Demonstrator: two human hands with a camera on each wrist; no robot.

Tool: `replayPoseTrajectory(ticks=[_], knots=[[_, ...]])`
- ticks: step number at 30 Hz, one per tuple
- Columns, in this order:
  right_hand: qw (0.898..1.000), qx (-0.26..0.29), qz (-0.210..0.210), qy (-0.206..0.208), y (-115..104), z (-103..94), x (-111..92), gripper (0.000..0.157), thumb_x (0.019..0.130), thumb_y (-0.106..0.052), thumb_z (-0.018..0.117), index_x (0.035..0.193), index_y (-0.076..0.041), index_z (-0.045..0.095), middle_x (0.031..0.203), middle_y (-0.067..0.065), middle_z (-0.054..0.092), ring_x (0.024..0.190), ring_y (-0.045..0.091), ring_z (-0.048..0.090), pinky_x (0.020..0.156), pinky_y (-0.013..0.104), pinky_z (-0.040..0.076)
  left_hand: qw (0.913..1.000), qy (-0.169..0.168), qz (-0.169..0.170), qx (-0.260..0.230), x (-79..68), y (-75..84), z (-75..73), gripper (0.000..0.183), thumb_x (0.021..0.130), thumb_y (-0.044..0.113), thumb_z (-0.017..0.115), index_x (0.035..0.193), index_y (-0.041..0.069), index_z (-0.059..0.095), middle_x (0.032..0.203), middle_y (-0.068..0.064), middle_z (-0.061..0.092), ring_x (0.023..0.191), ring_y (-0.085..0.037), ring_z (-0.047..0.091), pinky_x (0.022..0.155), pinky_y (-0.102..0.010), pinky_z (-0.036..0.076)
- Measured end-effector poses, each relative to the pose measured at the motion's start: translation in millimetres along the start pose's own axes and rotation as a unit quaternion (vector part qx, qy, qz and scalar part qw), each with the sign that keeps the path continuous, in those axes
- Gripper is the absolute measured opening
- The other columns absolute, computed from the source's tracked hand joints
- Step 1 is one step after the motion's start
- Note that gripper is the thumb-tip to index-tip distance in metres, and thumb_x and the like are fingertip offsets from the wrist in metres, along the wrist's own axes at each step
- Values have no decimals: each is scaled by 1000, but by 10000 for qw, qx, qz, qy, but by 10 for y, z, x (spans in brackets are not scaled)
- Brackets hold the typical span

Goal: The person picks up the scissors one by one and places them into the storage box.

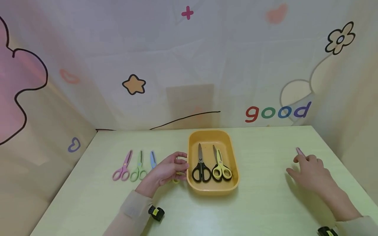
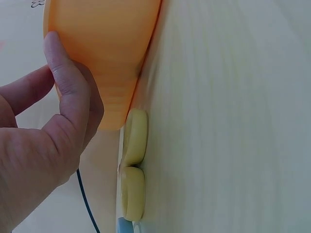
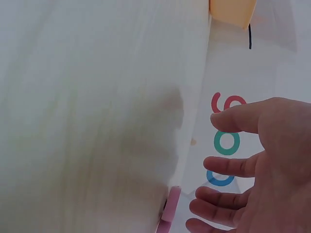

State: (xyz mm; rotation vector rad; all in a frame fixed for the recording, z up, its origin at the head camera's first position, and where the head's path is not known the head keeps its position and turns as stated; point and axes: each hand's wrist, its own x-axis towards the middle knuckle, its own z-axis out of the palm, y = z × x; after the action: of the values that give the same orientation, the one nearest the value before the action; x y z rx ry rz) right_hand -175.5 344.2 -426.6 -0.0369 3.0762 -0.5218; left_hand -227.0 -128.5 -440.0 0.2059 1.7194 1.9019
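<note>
My left hand (image 1: 169, 168) reaches to the left side of the yellow tray (image 1: 213, 190), its fingertips touching the rim and outer wall. In the left wrist view, bent fingers lie against the tray's wall (image 2: 104, 43). Inside the tray lie black-handled scissors (image 1: 201, 170) and yellow scissors (image 1: 221, 168), which overlap another black-handled pair (image 1: 214, 150). At the right, my right hand (image 1: 314, 172) hovers over pink-purple scissors (image 1: 299, 151), mostly hidden beneath it. Its fingers are spread and hold nothing; the right wrist view shows the scissors' pink end (image 3: 171, 206) below the fingertips.
Left of the tray stand in a row purple scissors (image 1: 125, 167), green scissors (image 1: 139, 168) and blue scissors (image 1: 153, 159). Yellow scissor handles (image 2: 135, 141) show beside the tray, partly behind my left hand. A printed curtain (image 1: 192, 65) closes off the table's back edge.
</note>
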Motion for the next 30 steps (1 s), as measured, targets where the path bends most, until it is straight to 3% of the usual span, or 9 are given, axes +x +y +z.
replayPoseTrajectory(ticks=[5,11,16,21,30], knots=[[9996,80,184,-178,69,-14,-9,58,101,-39,60,128,11,45,117,48,38,104,64,40,69,68,43,10000,6,5,7,-2,9,7,48,103,-4,54,145,-6,30,101,-10,55,78,-15,61,67,-28,60],[9996,138,178,-166,151,-14,0,64,102,-35,60,128,20,40,117,53,31,107,70,32,79,76,37,10000,0,4,-61,-2,10,5,47,103,-4,54,144,-6,30,101,-12,56,77,-15,62,65,-28,60],[9994,88,271,-171,209,-38,-6,65,102,-37,59,127,19,38,116,54,28,105,72,30,71,76,38,10000,3,-11,-84,5,7,-1,47,103,-4,54,144,-5,30,102,-12,56,78,-15,62,65,-28,60],[9989,202,308,-274,241,-41,-7,62,102,-39,58,123,17,39,116,53,27,105,73,28,67,78,38,10000,4,-6,-91,6,10,-2,47,103,-4,54,144,-5,30,102,-12,56,78,-15,62,65,-28,60],[9992,31,-70,-395,284,48,53,43,100,-22,59,113,17,50,103,45,42,99,67,38,81,69,35,10000,0,-22,-72,1,6,-1,47,103,-4,54,144,-6,30,102,-12,56,77,-15,62,66,-28,60]])
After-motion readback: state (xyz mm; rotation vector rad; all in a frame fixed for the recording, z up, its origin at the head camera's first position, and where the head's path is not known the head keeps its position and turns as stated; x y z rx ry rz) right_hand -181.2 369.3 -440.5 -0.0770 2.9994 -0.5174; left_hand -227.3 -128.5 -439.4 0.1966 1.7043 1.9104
